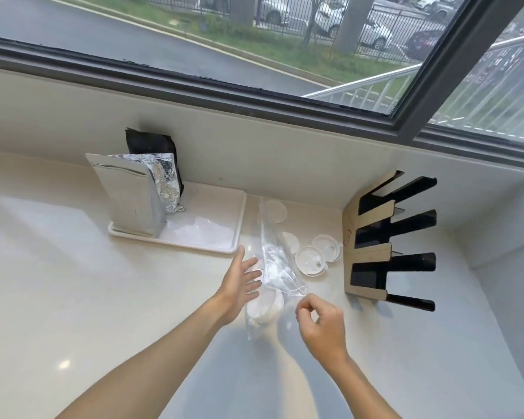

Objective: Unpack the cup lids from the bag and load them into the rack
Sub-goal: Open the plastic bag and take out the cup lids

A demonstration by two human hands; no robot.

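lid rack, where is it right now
In the head view the lid rack stands at the right of the counter against the wall, just right of two loose lids.

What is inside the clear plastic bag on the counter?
The clear plastic bag holds a few white cup lids near its lower end. Wrinkled plastic hides their exact number.

Pale counter (73,282), dark-framed window (194,77), daylight
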